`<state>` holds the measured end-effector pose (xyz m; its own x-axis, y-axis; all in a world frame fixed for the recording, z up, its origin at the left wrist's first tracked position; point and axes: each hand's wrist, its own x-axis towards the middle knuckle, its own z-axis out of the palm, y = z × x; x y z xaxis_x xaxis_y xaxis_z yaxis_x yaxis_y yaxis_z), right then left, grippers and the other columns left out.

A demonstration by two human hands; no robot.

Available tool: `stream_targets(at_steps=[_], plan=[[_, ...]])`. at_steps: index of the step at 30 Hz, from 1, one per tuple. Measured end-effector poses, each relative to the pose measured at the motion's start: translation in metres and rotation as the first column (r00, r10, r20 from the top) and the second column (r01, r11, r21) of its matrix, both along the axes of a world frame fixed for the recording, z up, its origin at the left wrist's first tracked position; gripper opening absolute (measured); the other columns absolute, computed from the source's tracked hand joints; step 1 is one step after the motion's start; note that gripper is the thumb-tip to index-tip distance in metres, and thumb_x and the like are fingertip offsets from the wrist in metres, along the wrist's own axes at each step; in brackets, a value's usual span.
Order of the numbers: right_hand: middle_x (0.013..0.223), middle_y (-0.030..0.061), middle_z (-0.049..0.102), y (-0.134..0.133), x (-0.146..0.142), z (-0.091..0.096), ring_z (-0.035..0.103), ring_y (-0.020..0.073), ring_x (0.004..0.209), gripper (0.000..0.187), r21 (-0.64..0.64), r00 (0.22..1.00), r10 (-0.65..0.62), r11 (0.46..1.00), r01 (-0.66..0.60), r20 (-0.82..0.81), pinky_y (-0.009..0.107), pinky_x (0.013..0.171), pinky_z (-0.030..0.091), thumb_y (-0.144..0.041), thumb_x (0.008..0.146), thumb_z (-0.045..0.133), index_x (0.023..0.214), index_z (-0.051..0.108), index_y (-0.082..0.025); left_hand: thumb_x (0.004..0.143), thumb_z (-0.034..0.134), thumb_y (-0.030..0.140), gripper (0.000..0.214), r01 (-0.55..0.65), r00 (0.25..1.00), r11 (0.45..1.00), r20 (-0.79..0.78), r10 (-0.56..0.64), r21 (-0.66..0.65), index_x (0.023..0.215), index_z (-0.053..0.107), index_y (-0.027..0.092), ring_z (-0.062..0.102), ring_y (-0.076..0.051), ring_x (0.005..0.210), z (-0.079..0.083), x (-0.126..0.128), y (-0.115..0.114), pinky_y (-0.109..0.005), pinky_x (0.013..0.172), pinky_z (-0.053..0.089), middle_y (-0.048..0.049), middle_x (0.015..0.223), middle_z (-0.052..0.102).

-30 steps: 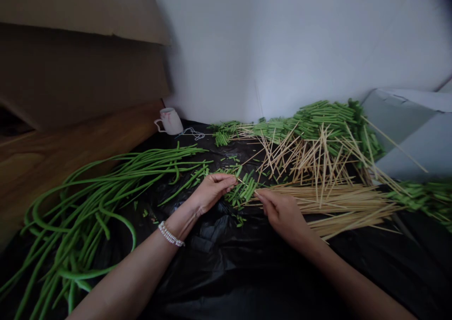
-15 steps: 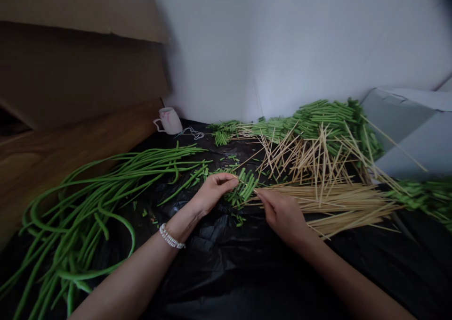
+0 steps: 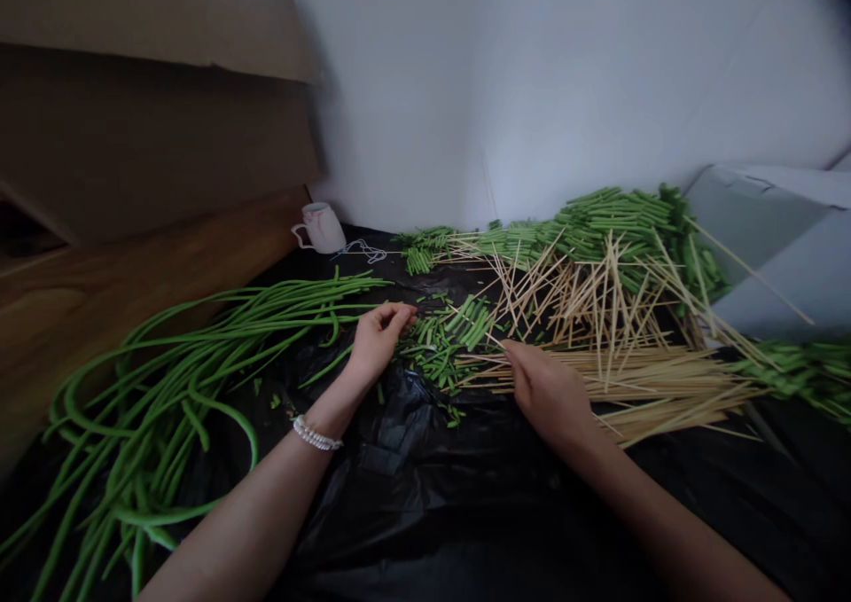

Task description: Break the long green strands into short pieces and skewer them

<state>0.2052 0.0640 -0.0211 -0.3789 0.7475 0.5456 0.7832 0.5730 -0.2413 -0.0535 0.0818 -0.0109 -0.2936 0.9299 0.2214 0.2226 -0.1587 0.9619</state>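
Note:
My right hand (image 3: 550,396) is closed round the end of a thin wooden skewer (image 3: 495,342). A row of short cut green bean pieces (image 3: 471,320) sits at the skewer's far end, over the loose pieces. My left hand (image 3: 378,340), with a beaded bracelet at the wrist, has its thumb and fingertips pinched together left of that row. Anything between those fingertips is too small to make out. Loose cut bean pieces (image 3: 435,354) lie scattered between my hands. Under and beyond my right hand, a bundle of bare skewers (image 3: 655,373) lies flat.
Long whole beans (image 3: 160,389) spread over the black plastic sheet (image 3: 412,513) at left. Filled skewers (image 3: 612,221) are piled along the white wall. A white mug (image 3: 324,228) stands at the back, near a cardboard box (image 3: 160,132). More cut beans (image 3: 808,371) lie right.
My left hand has drawn away from the bean row, to the left and slightly back. My right hand has shifted a little right and still holds the skewer.

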Motion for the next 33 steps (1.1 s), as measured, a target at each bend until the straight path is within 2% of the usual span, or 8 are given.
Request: stream_targets(at_steps=[3, 7, 10, 20, 24, 27, 31, 33], plan=[[0.098, 0.01, 0.073, -0.001, -0.001, -0.001, 0.068, 0.0222, 0.092, 0.031, -0.01, 1.0, 0.008, 1.0, -0.008, 0.019, 0.035, 0.085, 0.051, -0.015, 0.092, 0.04, 0.11, 0.065, -0.017, 0.081, 0.063, 0.034, 0.02, 0.006, 0.938, 1.0, -0.346, -0.001, 0.015, 0.086, 0.073, 0.018, 0.061, -0.021, 0.085, -0.006, -0.002, 0.0, -0.033, 0.082, 0.043, -0.0072, 0.088, 0.071], [0.095, 0.0095, 0.073, -0.003, -0.003, -0.002, 0.068, 0.0223, 0.091, 0.031, -0.013, 1.0, 0.01, 1.0, -0.009, 0.026, 0.035, 0.085, 0.051, -0.016, 0.092, 0.041, 0.11, 0.065, -0.017, 0.08, 0.066, 0.033, 0.014, 0.018, 0.735, 0.998, -0.678, 0.027, 0.059, 0.079, 0.073, 0.021, 0.056, -0.024, 0.087, -0.013, -0.002, 0.0, -0.037, 0.089, 0.036, -0.0065, 0.083, 0.068], [0.094, 0.0087, 0.073, -0.004, -0.004, -0.004, 0.069, 0.0215, 0.088, 0.031, -0.021, 0.999, 0.023, 1.0, -0.022, 0.033, 0.034, 0.084, 0.051, -0.016, 0.092, 0.041, 0.11, 0.065, -0.018, 0.076, 0.07, 0.038, 0.018, -0.018, 0.648, 0.997, -0.758, 0.07, 0.077, 0.073, 0.071, 0.02, 0.053, -0.025, 0.085, -0.017, -0.003, 0.002, -0.037, 0.084, 0.036, -0.0068, 0.079, 0.065], [0.093, 0.0086, 0.073, -0.005, -0.005, -0.005, 0.069, 0.0217, 0.085, 0.031, -0.012, 0.999, 0.03, 1.0, -0.029, 0.029, 0.034, 0.08, 0.052, -0.017, 0.092, 0.04, 0.11, 0.065, -0.018, 0.078, 0.065, 0.026, 0.007, -0.013, 0.54, 1.0, -0.841, 0.028, 0.025, 0.076, 0.069, 0.021, 0.052, -0.024, 0.084, -0.014, 0.002, -0.002, -0.035, 0.08, 0.037, -0.0068, 0.081, 0.063], [0.094, 0.0078, 0.073, -0.004, -0.004, -0.006, 0.069, 0.0208, 0.085, 0.032, -0.004, 0.999, 0.034, 0.999, -0.034, 0.028, 0.033, 0.077, 0.053, -0.016, 0.091, 0.04, 0.111, 0.065, -0.02, 0.075, 0.07, 0.029, 0.009, -0.035, 0.584, 0.999, -0.811, 0.029, 0.01, 0.072, 0.07, 0.021, 0.052, -0.024, 0.084, -0.014, 0.001, -0.003, -0.035, 0.078, 0.037, -0.0069, 0.08, 0.063], [0.094, 0.0078, 0.073, -0.004, -0.003, -0.006, 0.069, 0.0207, 0.085, 0.032, 0.006, 0.999, 0.029, 1.0, -0.029, 0.026, 0.032, 0.078, 0.052, -0.016, 0.09, 0.041, 0.11, 0.066, -0.02, 0.074, 0.07, 0.023, 0.007, -0.02, 0.697, 1.0, -0.717, 0.031, 0.023, 0.068, 0.068, 0.02, 0.053, -0.021, 0.078, -0.012, -0.001, -0.002, -0.033, 0.076, 0.037, -0.0047, 0.075, 0.064], [0.093, 0.0087, 0.073, -0.004, -0.003, -0.004, 0.069, 0.0215, 0.085, 0.031, 0.006, 0.999, 0.032, 0.999, -0.032, 0.032, 0.033, 0.08, 0.052, -0.016, 0.091, 0.041, 0.11, 0.066, -0.018, 0.073, 0.071, 0.027, 0.011, -0.004, 0.942, 1.0, -0.336, 0.002, -0.004, 0.07, 0.066, 0.018, 0.052, -0.014, 0.062, -0.004, 0.002, -0.001, -0.028, 0.065, 0.038, -0.0015, 0.067, 0.063], [0.093, 0.0092, 0.073, -0.005, -0.004, -0.003, 0.068, 0.0214, 0.086, 0.032, 0.001, 0.998, 0.044, 0.999, -0.045, 0.041, 0.033, 0.08, 0.052, -0.016, 0.091, 0.04, 0.11, 0.066, -0.017, 0.07, 0.075, 0.03, 0.017, 0.071, 0.996, 0.997, -0.053, -0.073, -0.035, 0.078, 0.068, 0.017, 0.054, -0.013, 0.063, 0.0, 0.007, -0.003, -0.026, 0.065, 0.04, -0.0009, 0.069, 0.064]])
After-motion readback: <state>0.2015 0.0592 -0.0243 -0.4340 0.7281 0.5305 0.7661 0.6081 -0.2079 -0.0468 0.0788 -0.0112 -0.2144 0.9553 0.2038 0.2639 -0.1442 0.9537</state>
